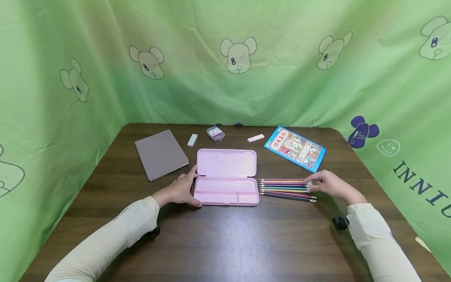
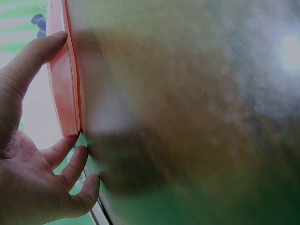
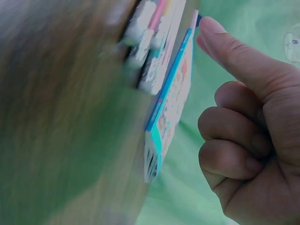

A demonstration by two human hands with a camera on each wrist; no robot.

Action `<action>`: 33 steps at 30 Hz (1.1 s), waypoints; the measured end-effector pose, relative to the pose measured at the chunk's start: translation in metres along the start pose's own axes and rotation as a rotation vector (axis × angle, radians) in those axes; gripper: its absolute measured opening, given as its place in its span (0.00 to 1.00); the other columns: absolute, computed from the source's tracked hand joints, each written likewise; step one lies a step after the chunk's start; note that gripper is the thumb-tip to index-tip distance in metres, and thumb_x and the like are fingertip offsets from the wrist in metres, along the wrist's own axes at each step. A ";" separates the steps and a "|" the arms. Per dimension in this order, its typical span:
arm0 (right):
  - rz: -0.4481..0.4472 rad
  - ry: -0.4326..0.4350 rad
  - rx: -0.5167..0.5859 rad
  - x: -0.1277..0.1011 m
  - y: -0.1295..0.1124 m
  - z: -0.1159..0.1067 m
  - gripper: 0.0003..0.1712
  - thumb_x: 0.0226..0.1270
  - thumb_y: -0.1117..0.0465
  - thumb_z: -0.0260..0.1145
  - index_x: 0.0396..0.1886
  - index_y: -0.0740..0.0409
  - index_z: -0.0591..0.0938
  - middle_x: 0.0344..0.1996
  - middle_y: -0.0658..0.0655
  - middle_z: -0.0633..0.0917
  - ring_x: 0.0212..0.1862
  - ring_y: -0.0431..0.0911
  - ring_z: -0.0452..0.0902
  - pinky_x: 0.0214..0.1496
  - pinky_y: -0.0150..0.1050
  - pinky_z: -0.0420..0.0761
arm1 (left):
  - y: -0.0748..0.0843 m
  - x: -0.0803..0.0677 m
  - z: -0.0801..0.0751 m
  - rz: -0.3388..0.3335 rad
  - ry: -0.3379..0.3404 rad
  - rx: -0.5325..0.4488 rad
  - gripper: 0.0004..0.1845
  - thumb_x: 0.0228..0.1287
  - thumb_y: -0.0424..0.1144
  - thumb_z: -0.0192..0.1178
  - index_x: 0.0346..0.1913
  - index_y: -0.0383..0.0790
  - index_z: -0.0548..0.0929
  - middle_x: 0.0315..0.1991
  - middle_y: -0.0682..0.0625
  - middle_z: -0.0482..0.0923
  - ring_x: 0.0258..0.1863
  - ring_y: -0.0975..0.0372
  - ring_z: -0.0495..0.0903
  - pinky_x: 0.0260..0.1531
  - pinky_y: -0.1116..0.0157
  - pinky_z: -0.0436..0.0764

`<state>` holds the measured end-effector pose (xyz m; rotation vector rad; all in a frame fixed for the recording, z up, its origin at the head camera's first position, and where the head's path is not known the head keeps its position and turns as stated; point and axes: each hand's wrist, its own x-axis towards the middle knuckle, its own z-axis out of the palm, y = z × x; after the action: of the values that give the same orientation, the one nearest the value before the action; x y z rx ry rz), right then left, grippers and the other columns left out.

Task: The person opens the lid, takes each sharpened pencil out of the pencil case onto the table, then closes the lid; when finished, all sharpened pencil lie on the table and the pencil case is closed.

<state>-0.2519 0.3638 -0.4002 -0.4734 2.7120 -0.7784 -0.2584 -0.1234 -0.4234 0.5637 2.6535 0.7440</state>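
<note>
Pencil case [image 1: 226, 177] lies open at the centre of the surface [image 1: 225, 243], lid flat toward 12 o'clock, tray toward you. The tray shows nothing in it.

Your left hand [image 1: 180, 191] is at the case's 9 o'clock end. Thumb on the hinge corner, the other fingers [image 2: 70, 164] spread and lightly curled against the tray's near corner. A bracing hold, not a tight grip.

Pencils [image 1: 286, 189] lie in a row just beside the case at 3 o'clock, tips toward the case.

Your right hand [image 1: 329, 184] rests on the far ends of the pencils. In the right wrist view the fingers are curled in and the thumb is out straight; whether they pinch a pencil, I cannot tell.

Step in hand, as I read it: steadying the case, about to pick up from the row. Next move calls for closing on one or a few pencils and carrying them toward 9 o'clock into the long compartment, lengthwise.

Also on the surface: picture book [image 1: 295, 148] at 1 o'clock, grey notebook [image 1: 160, 154] at 10 o'clock, two erasers [image 1: 192, 140] and a small clear box [image 1: 215, 133] along 12 o'clock.
</note>
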 end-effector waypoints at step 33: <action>-0.125 0.054 0.023 0.095 -0.059 0.028 0.30 0.52 0.54 0.72 0.54 0.63 0.78 0.12 0.45 0.58 0.18 0.38 0.51 0.22 0.33 0.58 | 0.000 -0.002 0.003 -0.006 0.017 0.006 0.69 0.34 0.53 0.76 0.72 0.34 0.37 0.66 0.46 0.64 0.65 0.47 0.58 0.59 0.43 0.60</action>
<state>-0.3151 0.2674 -0.4071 -0.6310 2.7414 -0.8658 -0.2557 -0.1231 -0.4249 0.5533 2.6729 0.7428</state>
